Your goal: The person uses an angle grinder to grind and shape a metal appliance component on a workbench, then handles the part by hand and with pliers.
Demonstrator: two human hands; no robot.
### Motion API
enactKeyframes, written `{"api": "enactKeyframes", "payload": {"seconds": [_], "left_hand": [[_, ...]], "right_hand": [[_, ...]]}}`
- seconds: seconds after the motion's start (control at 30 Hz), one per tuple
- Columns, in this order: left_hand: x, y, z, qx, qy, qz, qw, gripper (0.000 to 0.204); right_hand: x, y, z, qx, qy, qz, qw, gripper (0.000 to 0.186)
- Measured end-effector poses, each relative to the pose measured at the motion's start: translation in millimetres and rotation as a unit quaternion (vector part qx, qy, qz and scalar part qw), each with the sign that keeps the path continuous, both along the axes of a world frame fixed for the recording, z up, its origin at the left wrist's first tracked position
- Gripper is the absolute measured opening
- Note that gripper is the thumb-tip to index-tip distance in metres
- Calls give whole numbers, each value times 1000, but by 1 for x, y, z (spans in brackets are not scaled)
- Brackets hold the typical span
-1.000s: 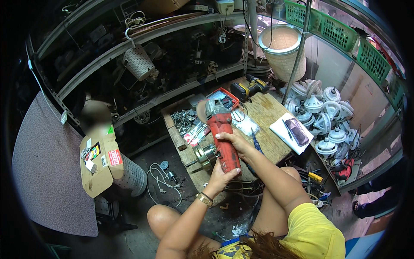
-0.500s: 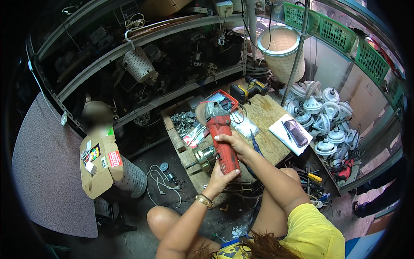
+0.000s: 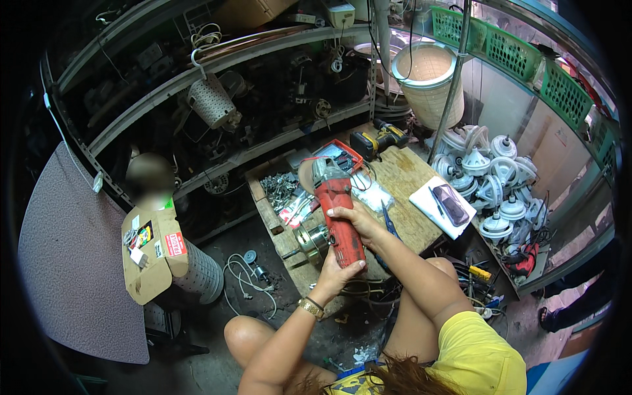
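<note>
A red angle grinder (image 3: 337, 204) with a grey metal head and a disc at its far end is held over the low wooden workbench (image 3: 409, 172). My left hand (image 3: 337, 273) wraps round the rear end of its body. Higher up, my right hand (image 3: 359, 222) grips the body from the right side. Left of the grinder, a round brass-coloured metal part (image 3: 311, 238) with a shaft stands at the bench's near edge, partly hidden by the tool. Blue-handled pliers (image 3: 391, 222) lie just right of my right hand.
A pile of screws (image 3: 282, 189), a red tray (image 3: 347, 158) and a yellow-black cordless drill (image 3: 380, 139) lie across the bench's back. A phone (image 3: 450, 203) rests on white paper at the right. White plastic parts (image 3: 503, 171) are heaped beyond. An open cardboard box (image 3: 151, 263) stands left.
</note>
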State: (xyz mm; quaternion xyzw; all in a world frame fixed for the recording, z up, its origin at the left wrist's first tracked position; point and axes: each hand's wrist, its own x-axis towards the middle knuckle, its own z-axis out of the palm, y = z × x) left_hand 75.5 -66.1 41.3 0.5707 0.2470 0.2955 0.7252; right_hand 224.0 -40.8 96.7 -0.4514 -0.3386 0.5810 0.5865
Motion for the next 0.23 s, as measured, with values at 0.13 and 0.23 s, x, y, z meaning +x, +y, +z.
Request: {"api": "enactKeyframes", "payload": {"seconds": [0.13, 0.23], "left_hand": [[2, 2, -3, 33, -1, 10, 999, 69], [3, 4, -4, 67, -15, 6, 998, 81]], "right_hand": [[3, 4, -4, 7, -5, 4, 1000, 56], [2, 10, -13, 21, -14, -11, 1000, 66]]}}
